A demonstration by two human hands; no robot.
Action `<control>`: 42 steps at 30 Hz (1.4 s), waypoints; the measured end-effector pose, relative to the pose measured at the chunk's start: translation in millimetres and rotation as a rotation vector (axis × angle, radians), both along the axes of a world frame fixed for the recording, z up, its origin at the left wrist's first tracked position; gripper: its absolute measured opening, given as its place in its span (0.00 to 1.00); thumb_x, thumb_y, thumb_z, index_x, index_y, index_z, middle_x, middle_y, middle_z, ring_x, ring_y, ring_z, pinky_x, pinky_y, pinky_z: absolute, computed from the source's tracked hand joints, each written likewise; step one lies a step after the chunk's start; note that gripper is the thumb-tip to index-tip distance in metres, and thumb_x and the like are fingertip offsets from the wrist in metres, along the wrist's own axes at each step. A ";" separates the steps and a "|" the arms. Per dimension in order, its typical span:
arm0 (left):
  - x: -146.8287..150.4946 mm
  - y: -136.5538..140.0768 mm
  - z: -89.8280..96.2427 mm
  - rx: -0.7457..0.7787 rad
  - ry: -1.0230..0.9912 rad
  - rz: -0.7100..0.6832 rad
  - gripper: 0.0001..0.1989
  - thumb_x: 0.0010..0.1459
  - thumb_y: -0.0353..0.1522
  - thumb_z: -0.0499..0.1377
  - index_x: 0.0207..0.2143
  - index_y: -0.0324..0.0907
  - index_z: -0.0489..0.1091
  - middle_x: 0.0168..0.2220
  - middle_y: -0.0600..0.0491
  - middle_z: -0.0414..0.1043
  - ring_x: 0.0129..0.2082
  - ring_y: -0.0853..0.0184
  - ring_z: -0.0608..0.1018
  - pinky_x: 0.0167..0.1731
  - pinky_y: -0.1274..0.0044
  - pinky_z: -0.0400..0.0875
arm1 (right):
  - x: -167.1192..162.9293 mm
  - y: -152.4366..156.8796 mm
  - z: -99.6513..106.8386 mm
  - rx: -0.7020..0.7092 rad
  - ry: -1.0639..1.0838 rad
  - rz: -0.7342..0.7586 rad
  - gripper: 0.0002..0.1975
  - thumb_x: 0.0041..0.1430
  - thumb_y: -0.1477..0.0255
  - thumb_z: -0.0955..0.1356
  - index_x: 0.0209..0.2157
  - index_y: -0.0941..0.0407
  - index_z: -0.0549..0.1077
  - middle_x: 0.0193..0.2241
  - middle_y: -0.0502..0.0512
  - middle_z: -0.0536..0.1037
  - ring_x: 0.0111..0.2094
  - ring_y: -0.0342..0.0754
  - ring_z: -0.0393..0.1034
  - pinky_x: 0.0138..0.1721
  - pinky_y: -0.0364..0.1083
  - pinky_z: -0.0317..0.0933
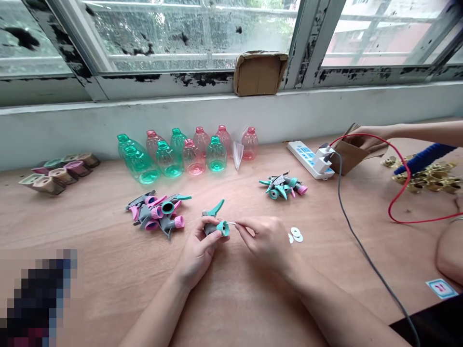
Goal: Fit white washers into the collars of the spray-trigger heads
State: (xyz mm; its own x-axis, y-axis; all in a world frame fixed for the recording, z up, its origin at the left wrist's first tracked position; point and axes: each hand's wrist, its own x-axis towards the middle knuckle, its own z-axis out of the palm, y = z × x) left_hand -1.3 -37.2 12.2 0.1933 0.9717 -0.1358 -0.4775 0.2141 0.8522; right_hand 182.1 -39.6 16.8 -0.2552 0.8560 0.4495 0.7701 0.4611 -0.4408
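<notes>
My left hand (198, 253) is closed around a grey and teal trigger spray head (213, 226), its teal collar turned to the right. In a pinch of thumb and finger, my right hand (265, 241) holds a thin white washer (232, 223) seen edge-on at the collar's mouth. Whether the washer sits inside the collar I cannot tell. Right of that hand lie a few loose white washers (297, 235). A pile of grey and pink spray heads (155, 213) is to the left, and a smaller, mostly teal pile (282, 186) lies farther back on the right.
Green and pink clear bottles (168, 159) stand along the wall. A power strip (307, 159) with a red cable and a grey cable (356, 241) lies at right. Another person's hand (365, 137) touches a cardboard piece (349, 156) near gold-coloured parts (427, 178). Several small blocks (54, 178) sit far left.
</notes>
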 end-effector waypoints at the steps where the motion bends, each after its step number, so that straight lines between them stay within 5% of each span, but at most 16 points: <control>1: 0.7 0.4 -0.6 0.009 -0.006 0.014 0.12 0.47 0.27 0.70 0.34 0.43 0.73 0.36 0.56 0.73 0.36 0.71 0.75 0.40 0.78 0.73 | -1.6 -0.9 0.4 0.008 -0.001 -0.003 0.11 0.66 0.70 0.64 0.37 0.54 0.78 0.27 0.51 0.80 0.28 0.44 0.73 0.31 0.42 0.53; 11: 2.6 -2.3 0.4 0.028 -0.050 0.015 0.12 0.47 0.26 0.70 0.33 0.43 0.71 0.34 0.55 0.75 0.36 0.70 0.77 0.42 0.77 0.73 | -10.1 -5.6 5.8 0.089 -0.093 -0.026 0.14 0.67 0.71 0.62 0.29 0.56 0.74 0.23 0.51 0.75 0.26 0.43 0.67 0.29 0.44 0.49; 24: 6.8 -4.8 4.2 -0.047 -0.218 -0.021 0.10 0.56 0.29 0.64 0.39 0.44 0.66 0.34 0.54 0.71 0.37 0.69 0.76 0.29 0.83 0.72 | -4.8 -6.5 11.4 0.136 -0.163 0.027 0.15 0.68 0.69 0.61 0.32 0.55 0.75 0.25 0.51 0.78 0.28 0.44 0.68 0.28 0.45 0.47; 34: 6.7 -3.1 -0.2 -0.030 -0.123 -0.054 0.10 0.57 0.27 0.62 0.41 0.43 0.66 0.35 0.53 0.73 0.36 0.70 0.77 0.41 0.78 0.74 | 1.1 -11.4 27.2 -0.001 -0.242 -0.031 0.15 0.65 0.69 0.62 0.24 0.55 0.71 0.23 0.50 0.78 0.24 0.43 0.67 0.25 0.47 0.39; 42: 10.2 -1.1 -4.8 0.103 -0.075 -0.003 0.10 0.57 0.27 0.62 0.40 0.45 0.65 0.35 0.56 0.70 0.38 0.72 0.75 0.46 0.78 0.71 | -13.9 -14.2 16.6 -0.017 -0.142 -0.121 0.14 0.64 0.72 0.63 0.23 0.56 0.70 0.22 0.50 0.77 0.22 0.42 0.66 0.26 0.46 0.40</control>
State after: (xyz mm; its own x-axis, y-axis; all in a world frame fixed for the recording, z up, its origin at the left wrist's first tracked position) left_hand 8.9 -38.3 7.4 0.2017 0.9792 -0.0203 -0.5405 0.1286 0.8315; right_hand 168.3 -53.8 33.4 -0.2093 0.8916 0.4016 0.8747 0.3544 -0.3307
